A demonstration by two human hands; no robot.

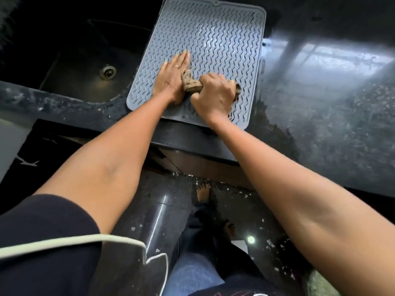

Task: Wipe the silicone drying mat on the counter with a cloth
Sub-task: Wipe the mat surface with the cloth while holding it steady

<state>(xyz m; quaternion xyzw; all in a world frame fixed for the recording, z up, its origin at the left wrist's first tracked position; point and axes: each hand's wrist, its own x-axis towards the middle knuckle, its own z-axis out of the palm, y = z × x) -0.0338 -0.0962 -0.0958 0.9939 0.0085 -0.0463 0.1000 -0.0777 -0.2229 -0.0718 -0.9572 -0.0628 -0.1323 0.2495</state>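
A grey silicone drying mat (213,35) with wavy ridges lies on the dark counter, its near edge overhanging the counter's front. My left hand (172,76) lies flat on the mat's near left part, fingers straight and pressing it down. My right hand (214,94) grips a bunched brown cloth (190,82) against the mat's near middle. One end of the cloth sticks out toward my left hand, and a bit shows past my knuckles on the right. The mat's centre looks wet and shiny.
A dark sink (85,67) with a round metal drain (108,71) sits just left of the mat. Speckled black counter (320,103) stretches to the right. Below the counter edge are cabinet fronts, the glossy floor and my bare feet (203,193).
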